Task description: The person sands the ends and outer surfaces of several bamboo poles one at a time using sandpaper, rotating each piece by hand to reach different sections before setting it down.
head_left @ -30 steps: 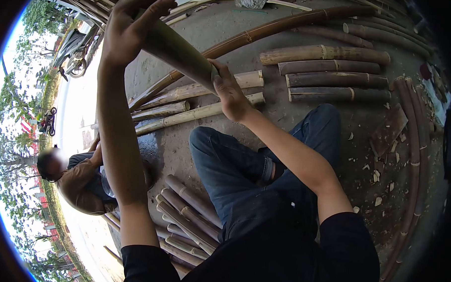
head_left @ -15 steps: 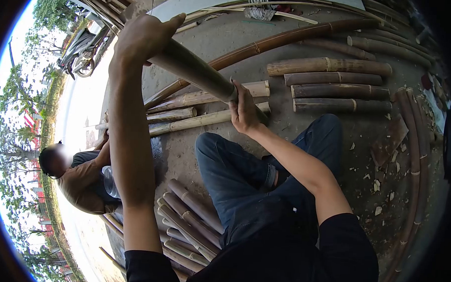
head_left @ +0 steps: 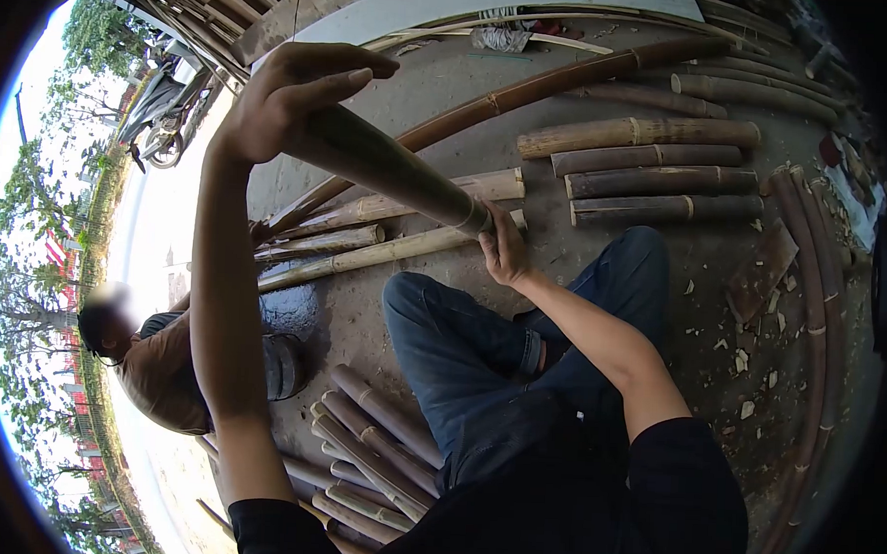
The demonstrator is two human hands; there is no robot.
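Observation:
A dark green-brown bamboo pole [head_left: 384,167] slants across in front of me, its upper end close to the camera. My right hand [head_left: 504,248] is wrapped round its lower part, near a node. At the upper end, my left hand [head_left: 284,100] rests over the pole with fingers stretched out, the palm side seemingly against it; the exact contact is hidden. Below the pole lie pale bamboo lengths [head_left: 405,246] on the ground, partly covered by it and by my left forearm.
Cut dark bamboo pieces [head_left: 662,182] lie in a row at right, and more [head_left: 384,441] are heaped by my leg [head_left: 431,345]. A long curved brown bamboo [head_left: 558,86] stretches behind. A person [head_left: 167,365] crouches at left beside a dark bucket [head_left: 282,366]. Wood chips [head_left: 743,361] litter the right.
The pole and my right hand have shifted slightly right and down. My left hand's fingers have straightened out over the upper end. The other person's bucket shows more fully.

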